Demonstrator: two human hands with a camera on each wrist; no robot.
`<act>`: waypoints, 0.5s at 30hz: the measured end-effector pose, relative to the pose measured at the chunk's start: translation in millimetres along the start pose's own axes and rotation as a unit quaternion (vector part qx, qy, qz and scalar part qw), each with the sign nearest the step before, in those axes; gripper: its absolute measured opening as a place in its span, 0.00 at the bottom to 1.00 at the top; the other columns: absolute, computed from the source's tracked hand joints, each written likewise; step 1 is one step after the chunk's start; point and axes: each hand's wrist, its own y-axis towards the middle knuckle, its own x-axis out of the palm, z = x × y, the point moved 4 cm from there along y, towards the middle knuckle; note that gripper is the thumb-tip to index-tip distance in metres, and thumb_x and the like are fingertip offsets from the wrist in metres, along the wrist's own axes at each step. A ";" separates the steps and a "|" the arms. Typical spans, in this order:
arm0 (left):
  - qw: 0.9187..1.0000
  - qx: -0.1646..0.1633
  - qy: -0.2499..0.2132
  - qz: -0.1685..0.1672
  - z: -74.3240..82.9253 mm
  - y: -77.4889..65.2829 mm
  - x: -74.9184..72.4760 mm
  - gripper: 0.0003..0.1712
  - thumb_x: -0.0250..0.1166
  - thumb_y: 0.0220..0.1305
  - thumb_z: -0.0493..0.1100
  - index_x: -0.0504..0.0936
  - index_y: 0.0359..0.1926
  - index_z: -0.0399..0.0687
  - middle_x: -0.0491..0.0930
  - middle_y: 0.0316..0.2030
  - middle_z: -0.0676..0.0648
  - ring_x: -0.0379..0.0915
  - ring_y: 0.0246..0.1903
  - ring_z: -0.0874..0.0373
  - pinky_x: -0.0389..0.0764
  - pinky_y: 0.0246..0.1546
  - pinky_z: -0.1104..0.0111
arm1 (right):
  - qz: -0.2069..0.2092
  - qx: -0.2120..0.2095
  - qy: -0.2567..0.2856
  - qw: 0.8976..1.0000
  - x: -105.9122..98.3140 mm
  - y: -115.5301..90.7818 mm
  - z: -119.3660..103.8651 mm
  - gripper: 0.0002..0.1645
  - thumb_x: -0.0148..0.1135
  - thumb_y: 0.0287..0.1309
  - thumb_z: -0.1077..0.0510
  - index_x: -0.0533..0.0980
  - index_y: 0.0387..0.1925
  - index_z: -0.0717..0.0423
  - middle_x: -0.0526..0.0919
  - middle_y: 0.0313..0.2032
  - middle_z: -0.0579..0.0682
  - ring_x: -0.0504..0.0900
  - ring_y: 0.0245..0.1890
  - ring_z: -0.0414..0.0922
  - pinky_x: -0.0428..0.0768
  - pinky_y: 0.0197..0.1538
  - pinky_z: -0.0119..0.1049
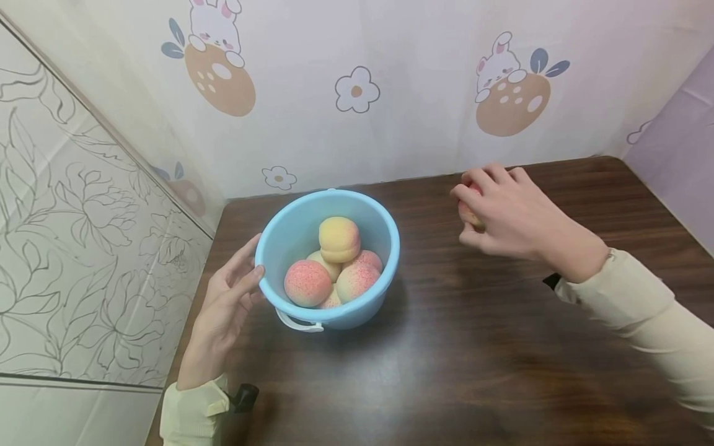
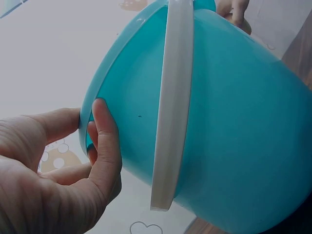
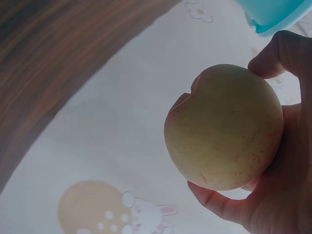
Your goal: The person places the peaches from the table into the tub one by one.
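Observation:
A light blue bucket (image 1: 329, 198) stands on the table at centre left, holding several pink and yellow peaches (image 1: 308, 283). At its left rim my left hand (image 1: 225, 300) pinches the edge, thumb on one side and fingers on the other, as the left wrist view also shows. To the right of the bucket, above the table, my right hand (image 1: 510, 214) grips one peach (image 3: 224, 126) between thumb and fingers. In the head view the fingers cover most of that peach; the right wrist view shows its yellowish side and crease.
The dark brown wooden table (image 1: 446, 347) meets a wall covering (image 1: 413, 80) with rabbit and flower prints at the back. A panel with flower line drawings (image 1: 95, 248) stands along the left. The bucket's white handle (image 2: 175, 97) hangs down on its near side.

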 end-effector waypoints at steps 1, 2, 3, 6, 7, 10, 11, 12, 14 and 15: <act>1.000 0.000 0.001 0.001 0.0 0.0 -0.1 0.35 0.59 0.75 0.33 0.65 0.79 0.53 0.76 0.60 0.44 0.83 0.53 0.56 0.91 0.48 0.65 | 0.002 -0.003 0.000 1.000 -1.3 1.8 -2.3 0.17 0.57 0.50 0.51 0.74 0.42 0.53 0.77 0.48 0.56 0.73 0.52 0.61 0.75 0.47 0.63; 1.000 0.000 0.001 0.001 0.0 0.0 -0.1 0.35 0.59 0.75 0.33 0.65 0.79 0.53 0.76 0.61 0.44 0.83 0.53 0.56 0.91 0.49 0.65 | 0.003 -0.005 0.001 1.000 -2.9 3.6 -4.6 0.17 0.57 0.50 0.51 0.74 0.42 0.53 0.77 0.48 0.55 0.73 0.52 0.61 0.75 0.47 0.62; 1.000 0.000 0.002 0.001 0.0 0.1 -0.2 0.35 0.59 0.75 0.33 0.65 0.79 0.53 0.76 0.61 0.44 0.83 0.53 0.56 0.91 0.49 0.65 | 0.004 -0.007 0.003 1.000 -4.5 5.3 -6.9 0.18 0.57 0.50 0.51 0.74 0.42 0.53 0.78 0.48 0.55 0.73 0.52 0.61 0.74 0.48 0.62; 1.000 -0.001 0.002 0.001 -0.4 0.3 -0.3 0.35 0.59 0.75 0.33 0.65 0.79 0.53 0.76 0.60 0.44 0.83 0.52 0.57 0.91 0.49 0.65 | 0.007 -0.014 0.006 1.000 -8.6 10.7 -13.8 0.18 0.57 0.50 0.50 0.75 0.43 0.52 0.78 0.48 0.55 0.73 0.52 0.61 0.75 0.47 0.61; 1.000 -0.001 0.002 0.001 -0.4 0.4 -0.3 0.35 0.59 0.75 0.34 0.65 0.79 0.53 0.76 0.60 0.44 0.83 0.52 0.57 0.91 0.48 0.65 | 0.009 -0.018 0.007 1.000 -10.0 12.5 -16.2 0.19 0.57 0.50 0.49 0.75 0.44 0.52 0.78 0.48 0.55 0.74 0.52 0.61 0.75 0.47 0.60; 1.000 -0.001 0.001 0.001 -0.5 0.5 -0.2 0.35 0.60 0.75 0.34 0.65 0.79 0.53 0.76 0.60 0.43 0.83 0.52 0.58 0.91 0.48 0.65 | 0.018 -0.033 0.008 0.999 -13.4 17.4 -23.3 0.19 0.57 0.51 0.48 0.76 0.43 0.52 0.78 0.47 0.55 0.74 0.52 0.60 0.75 0.45 0.58; 1.000 -0.002 -0.001 0.000 -0.6 0.4 -0.1 0.35 0.60 0.75 0.34 0.65 0.79 0.53 0.76 0.60 0.43 0.83 0.51 0.58 0.91 0.48 0.66 | 0.023 -0.038 0.009 0.999 -14.3 19.0 -25.7 0.19 0.57 0.51 0.48 0.76 0.43 0.52 0.78 0.47 0.55 0.75 0.51 0.60 0.76 0.45 0.57; 1.000 -0.001 -0.001 0.000 -0.5 0.4 -0.1 0.35 0.60 0.75 0.34 0.64 0.79 0.53 0.76 0.60 0.44 0.83 0.52 0.58 0.91 0.48 0.66 | 0.029 -0.044 0.011 0.999 -15.6 20.3 -28.0 0.19 0.57 0.51 0.47 0.76 0.43 0.52 0.78 0.47 0.55 0.75 0.51 0.60 0.76 0.44 0.56; 1.000 0.000 -0.002 0.000 -0.3 0.1 0.0 0.35 0.60 0.75 0.34 0.64 0.79 0.53 0.76 0.61 0.44 0.83 0.52 0.58 0.91 0.48 0.66 | 0.041 -0.055 0.013 0.998 -18.3 23.1 -32.6 0.20 0.56 0.50 0.47 0.77 0.44 0.52 0.79 0.47 0.55 0.76 0.50 0.59 0.76 0.42 0.54; 1.000 0.000 -0.002 0.000 -0.1 0.0 0.1 0.35 0.60 0.75 0.34 0.64 0.79 0.52 0.76 0.60 0.44 0.83 0.52 0.58 0.91 0.48 0.66 | 0.047 -0.059 0.015 0.997 -19.7 24.6 -35.0 0.21 0.57 0.50 0.47 0.78 0.44 0.52 0.79 0.47 0.54 0.76 0.50 0.59 0.75 0.42 0.53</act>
